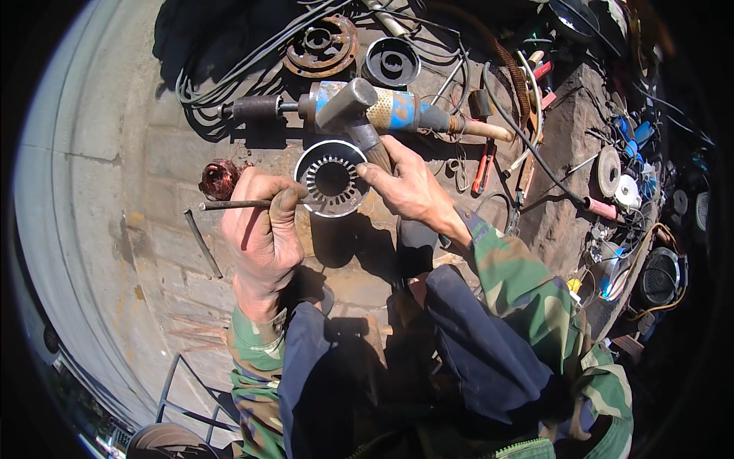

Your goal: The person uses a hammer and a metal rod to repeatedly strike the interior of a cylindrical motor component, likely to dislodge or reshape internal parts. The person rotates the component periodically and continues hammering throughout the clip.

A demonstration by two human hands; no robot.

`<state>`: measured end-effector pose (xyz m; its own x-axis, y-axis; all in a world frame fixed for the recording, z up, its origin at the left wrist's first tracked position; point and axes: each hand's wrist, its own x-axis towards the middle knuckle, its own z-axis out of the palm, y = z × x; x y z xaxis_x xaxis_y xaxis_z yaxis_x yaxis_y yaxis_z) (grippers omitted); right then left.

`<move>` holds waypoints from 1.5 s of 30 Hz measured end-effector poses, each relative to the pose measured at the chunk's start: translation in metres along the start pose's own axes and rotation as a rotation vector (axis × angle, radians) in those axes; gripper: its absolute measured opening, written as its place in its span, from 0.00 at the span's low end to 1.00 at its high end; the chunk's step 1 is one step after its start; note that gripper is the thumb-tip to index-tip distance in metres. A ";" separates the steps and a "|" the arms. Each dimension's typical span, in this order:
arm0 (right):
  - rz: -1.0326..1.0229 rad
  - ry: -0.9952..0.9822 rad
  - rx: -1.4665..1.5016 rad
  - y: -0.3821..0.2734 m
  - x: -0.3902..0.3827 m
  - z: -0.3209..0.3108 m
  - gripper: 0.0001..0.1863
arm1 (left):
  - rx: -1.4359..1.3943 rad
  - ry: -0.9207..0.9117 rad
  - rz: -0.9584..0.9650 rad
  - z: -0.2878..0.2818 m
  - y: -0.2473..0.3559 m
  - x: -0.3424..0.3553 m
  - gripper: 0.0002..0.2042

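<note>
My left hand (264, 222) is closed around a thin dark metal rod (229, 204), which lies across the near rim of a motor stator (306, 164). The stator is a round metal shell with a ring of slots around a dark central hole. In my right hand (409, 183) is a hammer (344, 107), gripped by its short wooden handle, its grey head raised beyond the stator. My right thumb is close to the stator's right rim; I cannot tell whether it touches. A bundle of copper wire (220, 180) sits left of my left hand.
Beyond the stator lies a blue and tan power tool (401, 109) with a dark cylindrical end. Farther off are a rusty round flange (321, 46), a round metal housing (391, 61) and black cables (229, 80). Another rod (202, 243) lies at left. Red-handled pliers (484, 168) and assorted parts are at right.
</note>
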<state>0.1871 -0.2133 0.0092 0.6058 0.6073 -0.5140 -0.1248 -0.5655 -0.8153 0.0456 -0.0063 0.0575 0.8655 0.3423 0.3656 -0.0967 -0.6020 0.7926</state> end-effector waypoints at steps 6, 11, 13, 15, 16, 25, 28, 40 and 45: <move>-0.093 0.044 0.010 0.003 -0.001 0.003 0.24 | 0.010 -0.116 0.034 0.007 0.000 0.005 0.06; -0.084 0.045 -0.009 0.003 0.000 0.002 0.25 | 0.223 -0.295 0.098 0.032 -0.015 -0.010 0.03; -0.092 0.051 0.012 0.006 -0.001 0.003 0.25 | 0.246 -0.222 0.086 0.041 -0.021 -0.020 0.02; -0.112 0.038 0.042 0.010 -0.001 0.004 0.25 | 0.250 -0.043 0.144 0.052 -0.022 -0.032 0.03; -0.048 0.035 0.023 0.012 -0.001 0.004 0.25 | 0.209 -0.052 0.079 0.057 -0.025 -0.035 0.05; -0.175 0.104 -0.018 -0.066 -0.061 -0.040 0.21 | -0.035 -0.008 0.045 0.072 -0.043 -0.045 0.04; -0.540 0.122 -0.058 -0.104 -0.107 -0.061 0.20 | -0.060 0.002 0.043 0.071 -0.041 -0.046 0.06; -0.598 -0.078 -0.557 -0.133 -0.128 -0.078 0.17 | -0.010 0.024 0.075 0.071 -0.043 -0.049 0.04; -0.282 -0.263 -0.697 -0.130 -0.120 -0.072 0.15 | -0.009 0.021 0.091 0.071 -0.044 -0.048 0.14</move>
<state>0.1876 -0.2529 0.1962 0.3250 0.8421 -0.4303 0.5787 -0.5370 -0.6138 0.0431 -0.0472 -0.0290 0.8422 0.3017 0.4468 -0.1793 -0.6248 0.7599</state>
